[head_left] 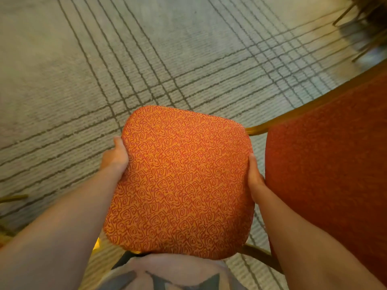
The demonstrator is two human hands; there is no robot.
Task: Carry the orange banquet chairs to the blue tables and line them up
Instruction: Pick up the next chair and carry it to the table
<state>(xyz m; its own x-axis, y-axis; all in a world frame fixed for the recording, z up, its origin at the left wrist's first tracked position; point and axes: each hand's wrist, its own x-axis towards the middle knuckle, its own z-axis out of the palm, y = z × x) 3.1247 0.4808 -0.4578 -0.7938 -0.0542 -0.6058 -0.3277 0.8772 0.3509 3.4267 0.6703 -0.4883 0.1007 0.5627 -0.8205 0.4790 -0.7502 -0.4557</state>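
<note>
The chair (180, 181) fills the middle of the view, seen from above. Its seat is a padded square with rounded corners, covered in woven orange cloth with a tight red swirl print. Gold metal tube comes out at the seat's right edge and runs along a backrest (326, 168) just beside it, a broad panel in coarse, nubbly red fabric. Below lies a carpet (62, 80), pale grey-beige and ribbed, crossed by bundles of thin dark lines.

The left hand (116, 158) clamps the seat's left edge, thumb lying on top of the cushion and fingers tucked out of sight beneath. The right hand (256, 178) grips the right edge in the gap between seat and backrest, thumb stretched along the rim, its fingers also hidden under the cushion. Both forearms are bare and reach forward from the bottom corners. The seat's near edge sits close against a pale shirt (167, 275) with a dark print. Blurred dark legs (364, 28) show at the top right corner.
</note>
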